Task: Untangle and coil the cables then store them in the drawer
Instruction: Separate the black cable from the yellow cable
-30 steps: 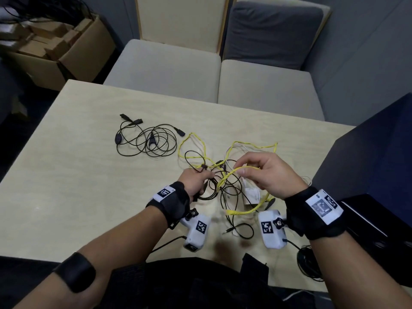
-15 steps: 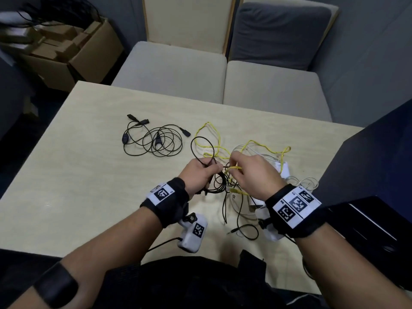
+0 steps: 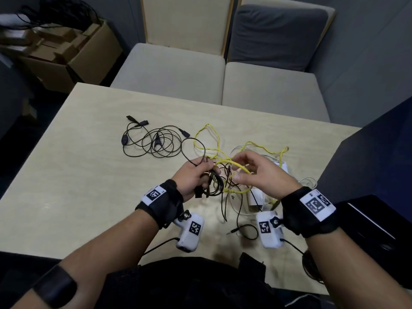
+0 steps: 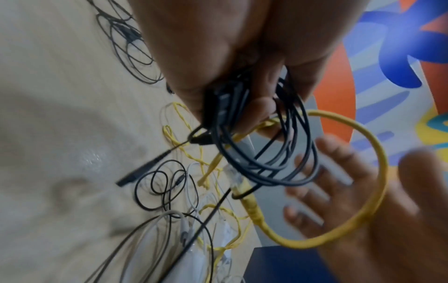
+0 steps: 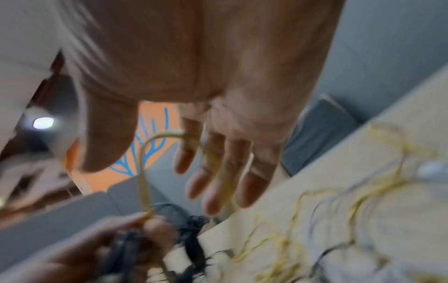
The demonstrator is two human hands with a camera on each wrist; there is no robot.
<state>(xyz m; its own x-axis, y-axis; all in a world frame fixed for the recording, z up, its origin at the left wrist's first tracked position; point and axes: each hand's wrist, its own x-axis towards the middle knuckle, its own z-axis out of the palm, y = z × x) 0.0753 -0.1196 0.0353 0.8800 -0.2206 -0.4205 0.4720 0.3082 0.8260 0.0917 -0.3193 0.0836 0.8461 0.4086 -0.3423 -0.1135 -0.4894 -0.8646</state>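
A tangle of yellow cable (image 3: 207,139), thin black leads and a white cable (image 3: 256,197) lies on the pale table (image 3: 78,175). My left hand (image 3: 196,175) grips a coiled bundle of black cable (image 3: 215,186) just above the table and also pinches one end of a yellow loop (image 3: 240,169). The left wrist view shows the black coils (image 4: 278,168) hanging from the curled fingers. My right hand (image 3: 260,175) is spread with straight fingers, and the yellow loop (image 4: 378,172) lies across them. The right wrist view is blurred.
A separate black cable (image 3: 158,143) lies loosely coiled at the table's middle left. A dark cabinet (image 3: 367,175) stands against the table's right edge. Beige sofa seats (image 3: 178,70) are beyond the far edge, a cardboard box (image 3: 66,56) on the floor far left.
My right hand has let go of its pinch on the yellow cable, spread its fingers and drawn slightly right of the left hand. The left hand keeps its black bundle.
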